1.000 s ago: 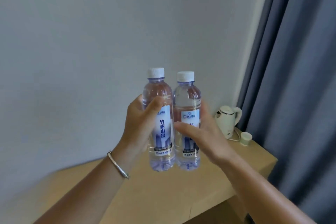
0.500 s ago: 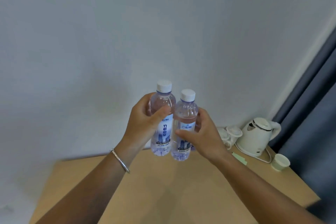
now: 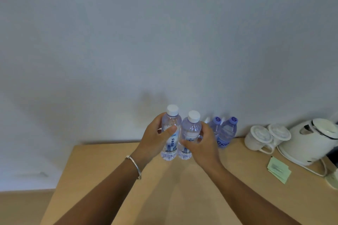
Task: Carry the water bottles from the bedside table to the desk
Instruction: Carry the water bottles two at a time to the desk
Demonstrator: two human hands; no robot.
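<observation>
Left hand (image 3: pixel 154 139): fingers (image 3: pixel 169 131) curled round the left water bottle (image 3: pixel 170 133), thumb across its front above the label. Right hand (image 3: pixel 203 147): fingers (image 3: pixel 188 144) wrapped round the right water bottle (image 3: pixel 191 133), thumb across the label. Both bottles upright, white-capped, side by side and touching or nearly so; their bases sit at or just above the counter (image 3: pixel 113 179), contact cannot be confirmed. A silver bracelet (image 3: pixel 134 165) circles the left wrist. Behind the right hand, against the wall, stand two bottles with purple caps (image 3: pixel 225 131). Further right on the counter: two white lidded cups (image 3: pixel 267 138) close together, a white kettle (image 3: pixel 312 140) just beside them, and green sachets (image 3: pixel 279 170) lying flat in front of the kettle
</observation>
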